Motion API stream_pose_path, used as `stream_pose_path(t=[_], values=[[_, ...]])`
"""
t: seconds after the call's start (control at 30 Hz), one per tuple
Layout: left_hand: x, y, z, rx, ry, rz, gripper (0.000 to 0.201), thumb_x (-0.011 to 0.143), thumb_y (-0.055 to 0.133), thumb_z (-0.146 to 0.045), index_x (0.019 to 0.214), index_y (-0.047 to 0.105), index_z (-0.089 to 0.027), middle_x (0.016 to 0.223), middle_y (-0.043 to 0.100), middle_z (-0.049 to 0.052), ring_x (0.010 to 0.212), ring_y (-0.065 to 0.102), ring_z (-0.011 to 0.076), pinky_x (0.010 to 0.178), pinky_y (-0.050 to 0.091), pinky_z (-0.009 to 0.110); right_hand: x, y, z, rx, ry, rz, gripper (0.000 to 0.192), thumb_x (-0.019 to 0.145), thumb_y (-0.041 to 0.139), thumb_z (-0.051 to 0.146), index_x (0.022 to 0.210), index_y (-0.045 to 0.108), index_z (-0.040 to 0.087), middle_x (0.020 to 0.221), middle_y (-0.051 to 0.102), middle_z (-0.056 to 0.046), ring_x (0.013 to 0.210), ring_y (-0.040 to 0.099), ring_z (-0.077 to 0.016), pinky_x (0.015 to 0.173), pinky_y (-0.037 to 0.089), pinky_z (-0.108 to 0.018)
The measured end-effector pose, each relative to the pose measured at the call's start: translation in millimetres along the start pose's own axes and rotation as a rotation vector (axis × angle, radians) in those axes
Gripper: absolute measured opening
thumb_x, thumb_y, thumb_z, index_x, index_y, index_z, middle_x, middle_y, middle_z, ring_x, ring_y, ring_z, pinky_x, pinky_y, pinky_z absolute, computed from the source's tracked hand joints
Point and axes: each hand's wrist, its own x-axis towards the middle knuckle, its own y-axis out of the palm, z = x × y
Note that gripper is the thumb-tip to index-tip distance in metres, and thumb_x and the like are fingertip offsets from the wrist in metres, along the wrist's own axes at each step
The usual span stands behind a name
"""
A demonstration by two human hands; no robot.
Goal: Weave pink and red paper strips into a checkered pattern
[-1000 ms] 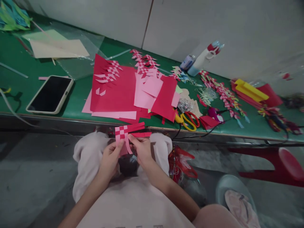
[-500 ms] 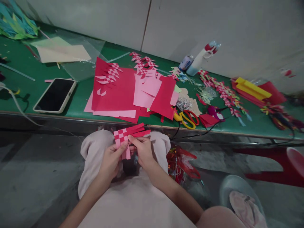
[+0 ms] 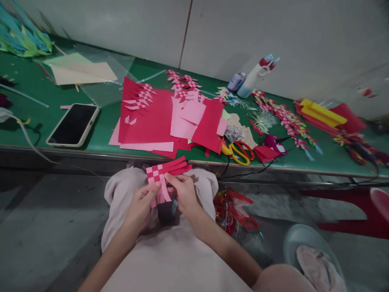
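A piece of woven paper (image 3: 154, 172) in red and pink checks is held above my lap, in front of the bench edge. Loose red strips fan out to its right and pink strips hang down from it. My left hand (image 3: 142, 205) pinches its lower left part, thumb on top. With thumb and fingers closed, my right hand (image 3: 183, 190) grips the right side, where the red and pink strips meet. The fingers beneath the paper are partly hidden. Just beyond, red paper sheets (image 3: 148, 125) and pink paper pieces (image 3: 181, 125) lie on the green bench (image 3: 103, 138).
A phone (image 3: 73, 125) lies at the left. Yellow-handled scissors (image 3: 240, 154), a purple glue gun (image 3: 275, 144) and a white bottle (image 3: 253, 81) are on the right. Woven paper strings (image 3: 284, 115) lie farther right. Below are a red plastic bag (image 3: 238, 207) and a grey stool (image 3: 304, 239).
A pink strip near my right thumb has swung slightly to the right at its lower end. Both hands keep their grip on the woven paper. The view has shifted a little.
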Motion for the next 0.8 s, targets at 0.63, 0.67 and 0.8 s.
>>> stream_pose_path(t=[0.63,0.67,0.8], values=[[-4.8,-10.3,-7.4,0.130,0.130,-0.122,0.028,0.064,0.077,-0.045,0.066,0.073,-0.017,0.054,0.060,-0.002,0.050,0.045,0.0089,0.050,0.038,0.021,-6.8,1.4,9.4,-0.009,-0.091,0.056,0.025,0.055,0.081,0.030,0.053,0.061,0.016,0.044,0.047,0.007,0.041,0.029,-0.0043,0.041,0.024,-0.022],[-5.1,-8.8,-8.1,0.097,0.118,-0.115,0.028,0.063,0.078,-0.045,0.065,0.073,-0.017,0.051,0.057,-0.003,0.047,0.042,0.0078,0.047,0.035,0.020,-6.4,1.6,8.5,0.005,-0.095,0.056,0.025,0.055,0.081,0.030,0.054,0.061,0.016,0.045,0.048,0.007,0.041,0.030,-0.0045,0.041,0.024,-0.022],[-5.6,-4.0,-9.3,0.027,0.093,-0.126,0.029,0.061,0.079,-0.044,0.063,0.071,-0.017,0.050,0.055,-0.003,0.045,0.038,0.0067,0.043,0.029,0.020,-5.3,1.3,6.0,0.031,-0.069,0.065,0.026,0.055,0.081,0.031,0.055,0.061,0.016,0.046,0.047,0.007,0.040,0.029,-0.0044,0.041,0.023,-0.022]])
